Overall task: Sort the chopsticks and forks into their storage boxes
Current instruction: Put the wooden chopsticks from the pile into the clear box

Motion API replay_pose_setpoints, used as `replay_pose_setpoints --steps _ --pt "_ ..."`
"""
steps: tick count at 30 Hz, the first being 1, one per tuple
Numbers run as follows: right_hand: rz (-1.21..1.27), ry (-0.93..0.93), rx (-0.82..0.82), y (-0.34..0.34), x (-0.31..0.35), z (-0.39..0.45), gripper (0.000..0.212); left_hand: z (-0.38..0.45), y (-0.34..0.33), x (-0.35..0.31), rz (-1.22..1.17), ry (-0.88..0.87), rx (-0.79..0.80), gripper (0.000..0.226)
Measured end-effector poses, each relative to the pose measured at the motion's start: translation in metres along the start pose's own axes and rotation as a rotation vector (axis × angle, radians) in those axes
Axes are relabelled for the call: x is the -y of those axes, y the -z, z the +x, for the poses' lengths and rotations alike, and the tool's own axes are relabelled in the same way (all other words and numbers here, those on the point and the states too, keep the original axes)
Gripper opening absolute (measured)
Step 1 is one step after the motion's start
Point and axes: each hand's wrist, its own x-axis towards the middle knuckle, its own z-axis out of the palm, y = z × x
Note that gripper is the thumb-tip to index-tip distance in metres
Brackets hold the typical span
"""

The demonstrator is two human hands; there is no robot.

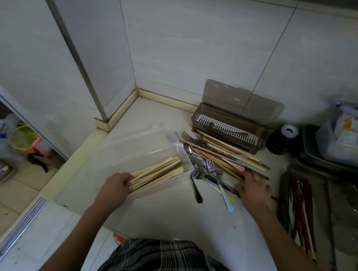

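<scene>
A clear plastic box lies on the white counter with its lid open toward the corner. Inside it lies a bundle of pale wooden chopsticks, and my left hand grips their near ends. To the right is a mixed pile of chopsticks, steel forks and spoons. My right hand rests on the pile's near right edge, fingers curled over dark chopsticks; what it holds is hidden. Behind the pile stands a smoky grey box with a white slotted tray, lid up, a utensil inside.
A dark tray with red-brown chopsticks lies at the right. A black jar, a metal tray and a plastic tub of packets stand at the back right. Tiled walls close the corner; the counter drops to the floor on the left.
</scene>
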Motion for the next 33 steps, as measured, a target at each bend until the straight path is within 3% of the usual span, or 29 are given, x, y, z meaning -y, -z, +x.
replay_pose_setpoints --steps 6,12,16,19,22,25,28,30,33 --pt "0.012 -0.076 0.038 -0.007 0.0 -0.004 0.029 0.006 0.001 -0.001 -0.077 0.092 0.07 0.029" --pt "0.182 -0.052 -0.239 -0.003 -0.007 -0.017 0.02 0.009 0.0 -0.002 -0.103 0.081 0.061 0.031" --pt "0.262 -0.004 -0.416 0.002 0.002 -0.027 0.022 0.001 -0.002 -0.01 -0.083 -0.039 -0.131 0.032" --pt "0.293 0.166 -0.499 0.005 0.015 -0.028 0.034 -0.009 -0.001 -0.027 -0.07 -0.226 -0.364 0.032" --pt "0.25 0.377 -0.534 0.006 0.032 -0.03 0.039 -0.018 0.004 -0.053 -0.054 -0.417 -0.451 0.033" --pt "0.242 0.575 -0.51 0.008 0.048 -0.034 0.038 -0.019 0.002 -0.074 0.095 -0.617 -0.387 0.038" --pt "0.309 0.651 -0.486 0.01 0.059 -0.037 0.036 -0.015 -0.007 -0.083 0.232 -0.701 -0.24 0.033" --pt "0.368 0.616 -0.444 0.012 0.061 -0.038 0.026 -0.013 -0.012 -0.079 0.257 -0.679 -0.178 0.032" --pt "0.454 0.396 -0.43 0.008 0.045 -0.034 0.02 -0.012 -0.009 -0.064 0.195 -0.597 -0.172 0.03"
